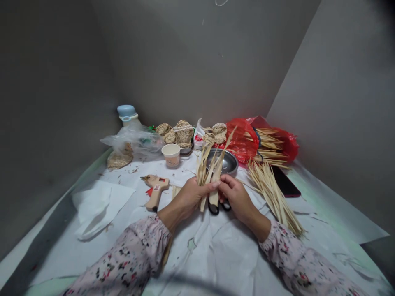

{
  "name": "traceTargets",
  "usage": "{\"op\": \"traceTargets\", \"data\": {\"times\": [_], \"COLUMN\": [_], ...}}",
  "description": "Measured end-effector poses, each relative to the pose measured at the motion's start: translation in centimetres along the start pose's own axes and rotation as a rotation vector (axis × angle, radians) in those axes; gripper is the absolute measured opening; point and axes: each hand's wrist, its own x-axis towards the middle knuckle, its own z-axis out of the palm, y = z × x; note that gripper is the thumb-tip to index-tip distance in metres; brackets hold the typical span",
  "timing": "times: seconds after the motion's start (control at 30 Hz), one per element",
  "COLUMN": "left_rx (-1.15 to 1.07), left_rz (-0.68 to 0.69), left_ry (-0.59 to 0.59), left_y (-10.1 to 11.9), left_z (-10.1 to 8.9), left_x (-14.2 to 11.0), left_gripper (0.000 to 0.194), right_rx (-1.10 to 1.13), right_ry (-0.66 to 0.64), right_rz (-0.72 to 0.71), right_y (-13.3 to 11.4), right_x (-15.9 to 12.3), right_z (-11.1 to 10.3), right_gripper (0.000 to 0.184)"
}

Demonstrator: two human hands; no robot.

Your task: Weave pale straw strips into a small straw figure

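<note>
My left hand (194, 192) is closed around a small bunch of pale dried husk strips (202, 170), which stand up from the fist. Between both hands rises one wider husk strip (217, 174), its lower end pinched by the fingers of my right hand (236, 192); the left thumb also lies against it. Black-handled scissors (213, 209) lie on the table under the hands, their blades hidden. Just behind the hands sits a round metal bowl (233, 160). A larger pile of husk strips (274, 191) lies to the right of my right hand.
A glue gun (158, 191) and white paper (95, 205) lie at left. Behind stand a paper cup (171, 155), woven pieces (183, 133), a blue-lidded bottle (127, 114) and a plastic bag (138, 137). A red bag (242, 139) of strips and a phone (285, 181) are at right.
</note>
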Motion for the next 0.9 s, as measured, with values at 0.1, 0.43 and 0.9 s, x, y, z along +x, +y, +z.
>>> {"op": "traceTargets", "data": {"times": [0.1,0.43,0.9], "left_rx": [0.001,-0.033,-0.071], "left_rz": [-0.012,-0.045,-0.018], "left_ry": [0.038,0.001,-0.068], "left_y": [-0.25,0.09,0.03], "left_z": [-0.15,0.13,-0.27], "left_x": [0.18,-0.2,-0.06], "left_gripper": [0.039,0.034,0.031], "right_rx": [-0.051,-0.131,0.003], "right_ry": [0.03,0.016,0.051], "right_rz": [0.007,-0.061,-0.033], "right_y": [-0.17,0.4,-0.22], "right_x": [-0.06,-0.27,0.01], "right_z": [0.08,0.01,-0.39], "right_gripper": [0.018,0.009,0.014]}}
